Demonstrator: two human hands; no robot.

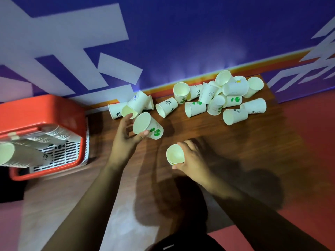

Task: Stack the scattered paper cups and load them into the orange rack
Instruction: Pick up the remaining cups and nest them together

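Tabletop (241, 147) woodgrain; left hand (126, 136) grips green-printed tapered paper cup (150, 126), right hand (192, 158) wraps round-mouthed cup (175, 154).

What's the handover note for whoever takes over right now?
Left hand: holds a white paper cup with green print, tipped sideways.
Right hand: grips a second white paper cup, mouth towards the camera.
Done: long cup stacks lie in the orange plastic rack, at the left of the brown wooden table.
Left: nest the two held cups, then stack the scattered white paper cups at the table's far edge and load them.
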